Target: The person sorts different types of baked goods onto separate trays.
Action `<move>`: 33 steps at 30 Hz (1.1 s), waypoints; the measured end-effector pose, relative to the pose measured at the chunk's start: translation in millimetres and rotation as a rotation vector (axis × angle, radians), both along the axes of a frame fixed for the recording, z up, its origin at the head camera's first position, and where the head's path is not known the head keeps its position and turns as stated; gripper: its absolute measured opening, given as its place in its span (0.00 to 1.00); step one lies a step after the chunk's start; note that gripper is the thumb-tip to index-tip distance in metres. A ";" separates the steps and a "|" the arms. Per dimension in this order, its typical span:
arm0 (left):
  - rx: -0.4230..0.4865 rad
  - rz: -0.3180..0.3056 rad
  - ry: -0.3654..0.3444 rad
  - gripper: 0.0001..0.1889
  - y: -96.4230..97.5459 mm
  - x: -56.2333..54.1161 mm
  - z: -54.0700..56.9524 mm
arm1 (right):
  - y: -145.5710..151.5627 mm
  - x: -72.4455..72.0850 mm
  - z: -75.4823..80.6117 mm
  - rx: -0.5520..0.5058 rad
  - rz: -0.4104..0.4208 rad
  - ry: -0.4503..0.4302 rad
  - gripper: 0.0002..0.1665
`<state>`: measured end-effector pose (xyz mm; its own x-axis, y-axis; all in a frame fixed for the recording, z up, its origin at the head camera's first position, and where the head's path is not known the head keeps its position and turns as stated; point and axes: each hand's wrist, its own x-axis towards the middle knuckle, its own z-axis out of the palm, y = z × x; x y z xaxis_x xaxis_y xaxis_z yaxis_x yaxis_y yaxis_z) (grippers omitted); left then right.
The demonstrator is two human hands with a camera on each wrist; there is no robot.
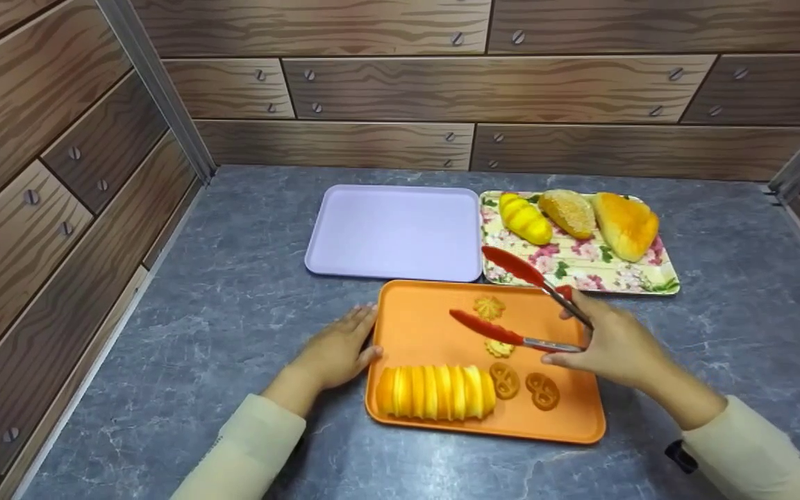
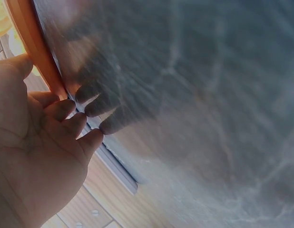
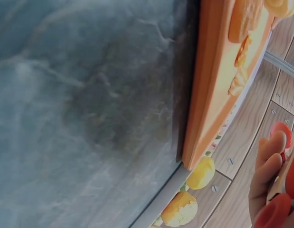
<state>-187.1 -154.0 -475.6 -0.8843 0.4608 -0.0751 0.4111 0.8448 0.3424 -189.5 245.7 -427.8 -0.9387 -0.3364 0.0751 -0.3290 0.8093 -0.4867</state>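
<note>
My right hand (image 1: 619, 344) holds red-tipped tongs (image 1: 487, 328) over the orange tray (image 1: 417, 330), their two arms spread apart with nothing between the tips. Below the tongs lie two flower-shaped cookies (image 1: 489, 307), the nearer one partly covered by the lower arm. Two pretzel-shaped cookies (image 1: 542, 391) sit toward the tray's near right. A ridged bread loaf (image 1: 435, 392) fills the near left part. At the tray's left rim rests my left hand (image 1: 334, 351), its fingers extended and touching the edge; the left wrist view shows its palm (image 2: 47, 137) beside the orange rim.
Behind the orange tray stands a bare lilac tray (image 1: 396, 232). To its right, a floral tray (image 1: 546, 267) bears a yellow twisted roll (image 1: 525, 219), a seeded bun (image 1: 568, 213) and a triangular bread (image 1: 626, 226). Wood-patterned panels (image 1: 372, 87) wall the grey marbled table (image 1: 233, 278).
</note>
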 end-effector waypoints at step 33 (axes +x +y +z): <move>-0.005 -0.002 -0.011 0.34 -0.6 -1.1 -2.3 | -0.1 32.0 -7.0 0.163 0.360 0.081 0.58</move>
<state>-188.2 -154.5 -477.9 -0.8825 0.4621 -0.0874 0.4089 0.8457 0.3428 -157.5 245.6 -434.8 -0.7519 -0.6564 0.0621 -0.6375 0.6998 -0.3222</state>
